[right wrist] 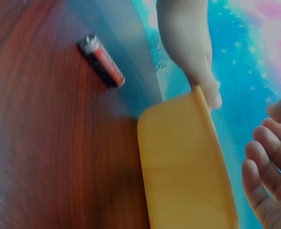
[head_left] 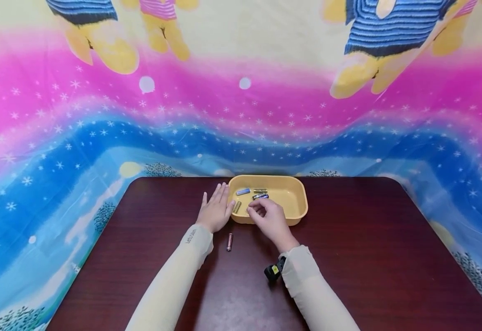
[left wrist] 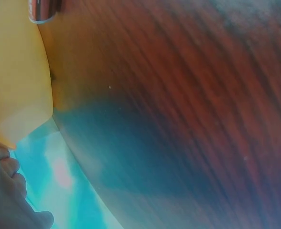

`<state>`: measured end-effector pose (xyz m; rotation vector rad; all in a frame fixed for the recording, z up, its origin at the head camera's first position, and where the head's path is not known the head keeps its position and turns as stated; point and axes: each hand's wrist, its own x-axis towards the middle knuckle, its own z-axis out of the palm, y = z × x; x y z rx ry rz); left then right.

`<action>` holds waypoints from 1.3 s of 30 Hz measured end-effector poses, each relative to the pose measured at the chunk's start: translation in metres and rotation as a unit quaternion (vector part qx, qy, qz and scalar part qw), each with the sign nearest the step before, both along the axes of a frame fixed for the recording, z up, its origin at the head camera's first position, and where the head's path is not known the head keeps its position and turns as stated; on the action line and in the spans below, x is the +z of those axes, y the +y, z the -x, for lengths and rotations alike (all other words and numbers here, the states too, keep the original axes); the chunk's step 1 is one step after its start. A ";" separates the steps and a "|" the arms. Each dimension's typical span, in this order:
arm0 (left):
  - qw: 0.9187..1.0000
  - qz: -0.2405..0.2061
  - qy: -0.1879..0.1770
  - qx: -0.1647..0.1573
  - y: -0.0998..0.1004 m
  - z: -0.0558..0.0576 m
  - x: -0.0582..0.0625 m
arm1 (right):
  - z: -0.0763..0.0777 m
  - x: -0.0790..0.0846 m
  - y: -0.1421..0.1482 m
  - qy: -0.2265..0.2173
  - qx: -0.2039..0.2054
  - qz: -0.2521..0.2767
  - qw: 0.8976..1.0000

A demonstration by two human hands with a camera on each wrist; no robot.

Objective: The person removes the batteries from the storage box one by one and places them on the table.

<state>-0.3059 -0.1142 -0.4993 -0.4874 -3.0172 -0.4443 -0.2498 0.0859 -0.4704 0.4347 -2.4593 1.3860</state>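
Observation:
A yellow plastic basin (head_left: 296, 221) stands at the table's far side with several batteries in it: a light blue battery (head_left: 243, 191), a gold and dark battery (head_left: 260, 191), a dark blue battery (head_left: 260, 196) and a gold battery (head_left: 237, 207). My left hand (head_left: 215, 211) lies with straight fingers along the basin's left side, thumb at the rim. Over the basin's front rim, my right hand (head_left: 271, 220) bends its fingers loosely. No object shows between those fingers (right wrist: 257, 183) in the right wrist view. A red battery (head_left: 229, 242) lies on the table in front of the basin.
The dark wooden table (head_left: 369, 257) reaches back to a patterned cloth (head_left: 241, 138) hanging behind it. A black strap with a small device (head_left: 274, 270) is on the right wrist, over the sleeve's edge.

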 end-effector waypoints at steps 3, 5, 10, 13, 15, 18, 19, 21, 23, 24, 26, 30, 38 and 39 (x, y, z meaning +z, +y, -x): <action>1.000 -0.001 -0.004 -0.001 0.000 0.000 0.000 | 0.008 -0.002 0.002 -0.005 -0.015 -0.001 1.000; 1.000 -0.005 -0.004 -0.002 0.000 -0.001 -0.001 | 0.014 -0.003 0.002 -0.010 -0.021 -0.002 1.000; 1.000 -0.006 -0.002 -0.002 -0.001 -0.002 0.000 | 0.027 -0.005 0.000 -0.040 -0.034 -0.017 0.998; 1.000 -0.002 -0.004 -0.004 -0.001 -0.003 0.001 | 0.034 -0.006 -0.001 -0.059 -0.041 -0.028 0.997; 1.000 0.000 -0.007 -0.004 -0.001 -0.003 0.001 | 0.037 -0.006 -0.002 -0.069 -0.043 -0.034 0.996; 1.000 0.000 -0.003 -0.004 -0.002 -0.003 0.000 | 0.042 -0.006 -0.003 -0.078 -0.041 -0.047 0.995; 1.000 -0.001 0.000 -0.005 -0.002 -0.003 0.000 | 0.043 -0.005 -0.003 -0.082 -0.040 -0.051 0.995; 1.000 -0.003 0.006 -0.005 -0.002 -0.002 -0.001 | 0.046 -0.004 -0.004 -0.092 -0.037 -0.063 0.993; 1.000 -0.005 0.010 -0.005 -0.002 -0.001 -0.002 | 0.049 -0.002 -0.004 -0.107 -0.036 -0.075 0.991; 1.000 -0.008 0.010 -0.006 -0.002 -0.001 -0.002 | 0.050 -0.001 -0.004 -0.117 -0.035 -0.080 0.989; 1.000 -0.008 0.007 -0.006 -0.002 0.000 -0.002 | 0.053 0.001 -0.004 -0.137 -0.034 -0.089 0.986; 1.000 0.003 -0.006 -0.007 -0.002 0.002 -0.002 | 0.056 0.005 -0.005 -0.170 -0.035 -0.109 0.979; 1.000 0.002 -0.001 -0.005 -0.003 0.001 -0.001 | 0.066 0.006 -0.009 -0.198 -0.037 -0.148 0.968; 1.000 0.001 0.001 -0.005 -0.003 0.001 -0.001 | 0.067 0.007 -0.010 -0.205 -0.035 -0.151 0.967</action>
